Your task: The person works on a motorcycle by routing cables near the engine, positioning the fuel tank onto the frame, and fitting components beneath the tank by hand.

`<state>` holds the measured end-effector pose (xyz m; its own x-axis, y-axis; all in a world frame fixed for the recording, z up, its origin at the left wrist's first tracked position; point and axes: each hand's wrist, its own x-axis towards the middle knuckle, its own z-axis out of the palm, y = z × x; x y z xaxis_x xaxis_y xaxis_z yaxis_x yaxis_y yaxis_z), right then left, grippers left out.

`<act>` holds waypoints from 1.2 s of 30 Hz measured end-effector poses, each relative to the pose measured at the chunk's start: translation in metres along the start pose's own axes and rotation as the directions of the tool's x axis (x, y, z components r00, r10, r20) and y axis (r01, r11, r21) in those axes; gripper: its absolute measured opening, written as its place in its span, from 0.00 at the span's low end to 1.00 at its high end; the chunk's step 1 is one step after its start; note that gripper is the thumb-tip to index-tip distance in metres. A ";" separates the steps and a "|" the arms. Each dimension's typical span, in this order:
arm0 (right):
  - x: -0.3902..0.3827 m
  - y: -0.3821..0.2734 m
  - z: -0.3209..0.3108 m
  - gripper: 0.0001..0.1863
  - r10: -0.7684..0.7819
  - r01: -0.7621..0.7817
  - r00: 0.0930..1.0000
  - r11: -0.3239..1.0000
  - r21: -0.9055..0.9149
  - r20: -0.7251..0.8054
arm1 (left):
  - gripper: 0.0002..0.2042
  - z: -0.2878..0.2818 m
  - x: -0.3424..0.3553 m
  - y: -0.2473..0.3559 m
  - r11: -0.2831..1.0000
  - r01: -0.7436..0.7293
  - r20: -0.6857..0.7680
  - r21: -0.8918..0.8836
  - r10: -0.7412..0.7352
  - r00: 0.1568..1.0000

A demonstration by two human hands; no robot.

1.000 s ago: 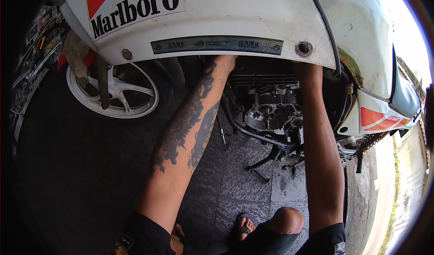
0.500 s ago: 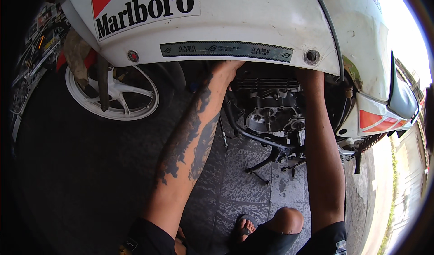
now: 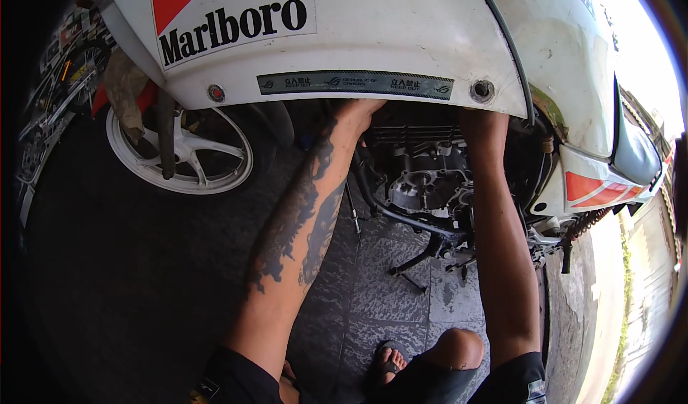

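Note:
A white motorcycle side fairing (image 3: 401, 31) hangs across the top, with a red-and-white sticker and a dark patterned strip along its lower edge. My left hand (image 3: 360, 111) reaches up behind that edge near the middle; only its back and wrist show. Farther right, my right hand (image 3: 487, 119) goes up behind the same edge, just below a round mounting hole (image 3: 482, 91). Both hands' fingers are hidden by the fairing, so what they touch or hold cannot be seen. Between my forearms sits the engine (image 3: 426, 185), its side casing off and its inside exposed.
A white spoked front wheel (image 3: 188, 153) stands at left, with another bicycle or motorcycle behind it. Below the engine, a footpeg (image 3: 410, 278) sticks out over grey floor tiles (image 3: 390, 289). The white tail section (image 3: 595, 174) and shock spring (image 3: 591, 222) are at right.
The fairing has shifted slightly, its right end moving left and its left end a little right and down. My right hand and forearm have moved a little left; my left arm is nearly still.

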<state>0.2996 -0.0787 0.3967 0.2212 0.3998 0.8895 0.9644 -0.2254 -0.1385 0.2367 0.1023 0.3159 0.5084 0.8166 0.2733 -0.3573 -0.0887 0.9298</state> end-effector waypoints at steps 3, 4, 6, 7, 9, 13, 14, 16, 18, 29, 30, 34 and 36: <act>-0.003 -0.026 -0.006 0.10 -0.189 0.197 0.979 0.975 0.105 -0.079 | 0.23 0.010 -0.005 -0.007 1.000 0.022 0.008 -0.004 -0.022 1.000; -0.003 -0.024 -0.003 0.12 -0.067 0.069 0.989 0.998 -0.013 0.130 | 0.23 0.015 -0.004 -0.012 1.000 0.026 0.014 -0.017 -0.026 1.000; 0.012 -0.011 0.003 0.12 -0.238 0.260 0.954 0.959 -0.109 0.183 | 0.23 0.015 0.011 -0.026 0.978 0.033 0.079 -0.208 -0.017 0.997; 0.022 -0.020 0.015 0.12 -0.399 0.431 0.893 0.892 -0.134 0.209 | 0.23 -0.009 0.022 -0.036 0.955 0.028 0.102 -0.297 0.002 0.995; 0.032 -0.010 0.038 0.13 -0.533 0.567 0.816 0.813 -0.131 0.221 | 0.23 -0.017 0.024 -0.076 0.960 0.042 0.088 -0.276 -0.018 0.996; 0.036 0.009 0.049 0.13 -0.521 0.555 0.821 0.824 -0.113 0.233 | 0.22 -0.008 0.011 -0.068 0.961 0.084 0.120 -0.262 -0.054 0.991; 0.035 0.016 0.046 0.13 -0.515 0.554 0.821 0.823 -0.126 0.245 | 0.22 -0.001 0.009 -0.061 0.959 0.092 0.140 -0.269 -0.056 0.989; 0.035 0.019 0.047 0.14 -0.516 0.557 0.819 0.820 -0.133 0.252 | 0.22 0.003 0.007 -0.047 0.960 0.090 0.152 -0.267 -0.051 0.987; 0.036 0.016 0.050 0.14 -0.522 0.561 0.816 0.819 -0.122 0.247 | 0.22 -0.002 0.004 -0.040 0.960 0.095 0.156 -0.262 -0.055 0.986; 0.039 0.017 0.052 0.16 -0.515 0.561 0.804 0.823 -0.092 0.297 | 0.21 -0.010 -0.011 -0.062 0.910 0.194 0.217 -0.367 -0.119 0.969; 0.038 0.019 0.051 0.16 -0.513 0.561 0.803 0.822 -0.095 0.302 | 0.21 -0.009 -0.011 -0.063 0.901 0.203 0.223 -0.383 -0.123 0.967; 0.035 0.024 0.052 0.17 -0.503 0.551 0.806 0.830 -0.086 0.312 | 0.21 -0.006 -0.010 -0.065 0.859 0.234 0.248 -0.456 -0.130 0.960; 0.035 0.024 0.054 0.17 -0.518 0.562 0.801 0.824 -0.075 0.300 | 0.21 -0.008 -0.009 -0.065 0.821 0.254 0.260 -0.512 -0.133 0.956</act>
<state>0.3387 -0.0221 0.4005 -0.2793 0.7039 0.6531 0.9078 -0.0281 0.4185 0.2498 0.1052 0.2509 0.7377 0.6444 0.2016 -0.5652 0.4260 0.7065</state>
